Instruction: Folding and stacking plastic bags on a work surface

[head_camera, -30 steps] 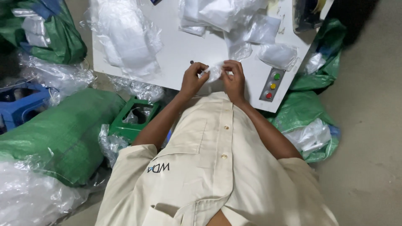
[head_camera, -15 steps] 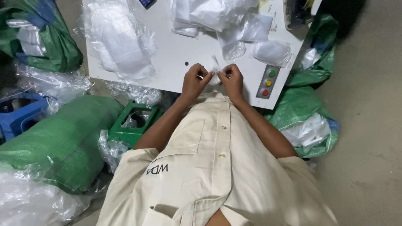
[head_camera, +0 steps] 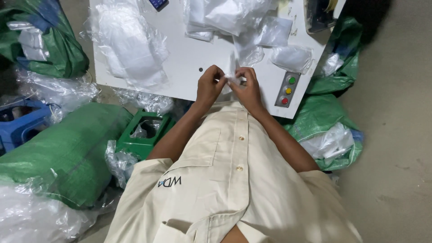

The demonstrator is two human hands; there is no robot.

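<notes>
Hands meet at the near edge of the white surface [head_camera: 189, 58]: the left hand [head_camera: 209, 85] and right hand [head_camera: 247, 87] each pinch, fingers closed, one side of a small clear bag [head_camera: 233, 77] held between them just above the edge. Beside the right hand sits a grey button panel [head_camera: 287, 89], and green sacks [head_camera: 67, 148] lie on the floor at both sides. Farther back, more clear bags [head_camera: 128, 45] are heaped across the surface.

packing workshop | white worktable [head_camera: 189, 63] | plastic bags [head_camera: 130, 45] | green sacks [head_camera: 67, 153]
</notes>
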